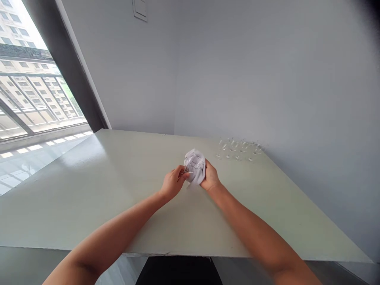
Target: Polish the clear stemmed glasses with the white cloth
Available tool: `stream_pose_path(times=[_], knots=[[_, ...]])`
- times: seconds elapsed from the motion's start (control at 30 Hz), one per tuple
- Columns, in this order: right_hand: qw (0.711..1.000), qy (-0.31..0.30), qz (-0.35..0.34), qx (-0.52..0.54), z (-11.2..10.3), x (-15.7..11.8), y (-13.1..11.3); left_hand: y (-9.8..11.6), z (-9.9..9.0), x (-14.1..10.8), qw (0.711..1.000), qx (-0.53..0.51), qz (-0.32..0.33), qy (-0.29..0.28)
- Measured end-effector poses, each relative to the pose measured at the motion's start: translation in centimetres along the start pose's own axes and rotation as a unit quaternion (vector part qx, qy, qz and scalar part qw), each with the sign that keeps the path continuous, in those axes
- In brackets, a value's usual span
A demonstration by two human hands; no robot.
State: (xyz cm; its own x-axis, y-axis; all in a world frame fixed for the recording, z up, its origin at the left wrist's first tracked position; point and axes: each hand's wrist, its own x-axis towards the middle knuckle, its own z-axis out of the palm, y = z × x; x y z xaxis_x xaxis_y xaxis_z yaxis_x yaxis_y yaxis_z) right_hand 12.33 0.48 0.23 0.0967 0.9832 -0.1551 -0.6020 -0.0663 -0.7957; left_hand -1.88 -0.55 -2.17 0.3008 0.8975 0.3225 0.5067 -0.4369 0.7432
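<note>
A white cloth (200, 174) is bunched around a clear glass (194, 161) above the middle of the table. My right hand (211, 175) cups the cloth from the right side, its fingers mostly hidden behind the bundle. On the left, the thumb and fingers of my left hand (174, 181) pinch a shiny clear part at the bundle's edge, which looks like part of the glass. How much of the glass lies inside the folds cannot be seen.
Several clear stemmed glasses (237, 148) stand grouped at the table's back right, near the wall (252, 79). The pale glossy table (103, 190) has its front edge close to my body. At the far left is a large window (35, 87).
</note>
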Motion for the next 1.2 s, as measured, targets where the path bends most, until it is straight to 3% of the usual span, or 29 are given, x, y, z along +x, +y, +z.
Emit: stream_pose_path(times=[0.1,0.2,0.33,0.47,0.6,0.73,0.9,1.0,1.07,1.1,1.2], knots=[[1.000,-0.015,-0.008,0.021,1.5,-1.0,2.4,-0.4,0.6,0.1,0.993,-0.084,-0.044,0.073],[0.999,-0.038,-0.037,-0.009,2.0,-1.8,3.8,-1.0,0.5,0.5,0.988,-0.081,-0.068,0.112],[0.996,-0.061,-0.044,-0.050,1.2,-1.8,4.3,-1.3,0.0,0.9,0.991,-0.038,-0.062,0.114],[0.992,-0.081,-0.030,-0.091,0.1,-1.5,3.6,-0.9,0.3,0.7,0.980,-0.145,-0.119,0.066],[0.970,-0.099,-0.055,-0.216,-0.5,-1.8,2.3,-0.8,0.8,0.7,0.964,-0.236,-0.124,-0.001],[0.961,-0.090,-0.062,-0.254,-0.9,-2.3,2.3,-1.1,0.6,1.0,0.952,-0.261,-0.160,0.012],[0.986,-0.094,0.005,-0.139,-2.0,-2.2,2.6,-1.8,-0.3,1.9,0.925,-0.329,-0.183,0.054],[0.985,-0.067,-0.058,-0.147,-2.4,-2.5,2.2,-2.4,-0.7,2.3,0.891,-0.397,-0.210,0.064],[0.954,-0.092,-0.155,-0.239,-2.3,-3.2,2.0,-2.5,-0.7,2.4,0.859,-0.454,-0.227,0.065],[0.921,-0.133,-0.203,-0.306,-2.2,-3.5,2.1,-2.5,-0.6,2.3,0.844,-0.479,-0.235,0.062],[0.781,-0.263,-0.302,-0.479,-1.9,-4.3,2.6,-2.0,-0.2,1.9,0.818,-0.514,-0.256,0.039]])
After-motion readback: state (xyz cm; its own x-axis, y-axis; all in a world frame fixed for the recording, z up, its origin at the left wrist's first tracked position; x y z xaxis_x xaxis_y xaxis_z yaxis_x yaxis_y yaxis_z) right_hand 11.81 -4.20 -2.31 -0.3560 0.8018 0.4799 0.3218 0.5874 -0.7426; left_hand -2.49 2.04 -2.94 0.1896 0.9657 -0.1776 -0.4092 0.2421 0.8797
